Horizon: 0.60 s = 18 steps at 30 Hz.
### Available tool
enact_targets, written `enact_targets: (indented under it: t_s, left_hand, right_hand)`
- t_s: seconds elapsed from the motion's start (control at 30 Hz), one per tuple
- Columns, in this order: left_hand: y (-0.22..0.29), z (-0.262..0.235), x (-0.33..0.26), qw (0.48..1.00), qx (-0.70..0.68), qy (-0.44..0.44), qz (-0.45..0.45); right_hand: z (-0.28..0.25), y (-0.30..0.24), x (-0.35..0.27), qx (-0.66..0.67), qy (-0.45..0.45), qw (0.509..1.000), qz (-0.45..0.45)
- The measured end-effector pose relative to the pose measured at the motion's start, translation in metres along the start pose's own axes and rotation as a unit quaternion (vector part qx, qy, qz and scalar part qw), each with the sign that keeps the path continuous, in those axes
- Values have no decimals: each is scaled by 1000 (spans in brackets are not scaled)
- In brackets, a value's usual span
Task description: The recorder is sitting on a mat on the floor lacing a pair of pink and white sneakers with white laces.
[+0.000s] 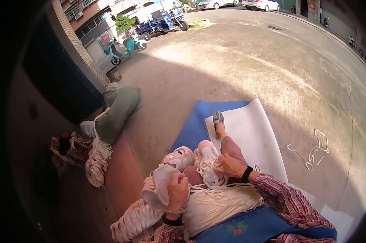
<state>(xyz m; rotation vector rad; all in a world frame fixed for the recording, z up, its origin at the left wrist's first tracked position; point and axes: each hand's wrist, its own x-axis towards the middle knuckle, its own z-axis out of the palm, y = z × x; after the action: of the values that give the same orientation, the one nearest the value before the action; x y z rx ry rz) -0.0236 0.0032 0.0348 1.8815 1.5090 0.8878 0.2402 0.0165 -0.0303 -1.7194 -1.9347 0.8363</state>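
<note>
A pale pink and white sneaker [207, 156] rests on my lap, its toe pointing away from me and loose white laces across its front. My right hand [230, 167] is at that sneaker's right side, fingers pinched on a white shoelace. Closer to me on the left, my left hand [177, 191] is curled closed beside another pale shoe [162, 184]; what its fingers grip is hidden. White strands run between the sneaker and my left hand. A bundle of white laces [221, 202] lies across my lap, over a blue apron [248, 227].
Another pink-white sneaker [179, 157] lies just beyond my left hand. Several pale shoes [136, 220] are heaped at lower left. Blue and white sheeting [256, 133] is under my foot. A loose white cord [316, 152] lies right; a green sack [117, 109] stands left.
</note>
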Motion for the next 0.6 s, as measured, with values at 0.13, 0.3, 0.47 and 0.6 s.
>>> enact_targets:
  t_s: [0.13, 0.3, 0.47, 0.6]
  left_hand:
    - [-31, -16, -8, 998, -14, 39, -46]
    - [-15, -8, -15, 994, -45, -14, -99]
    - [-7, 1, -22, 995, -16, -53, -88]
    - [0, -4, -34, 994, -58, -37, -91]
  right_hand:
    - [0, 5, 3, 27, 35, 999, -27]
    - [11, 21, 23, 51, 77, 995, -23]
    - [14, 19, 40, 64, 11, 998, 1]
    - [0, 21, 31, 139, 3, 989, 54]
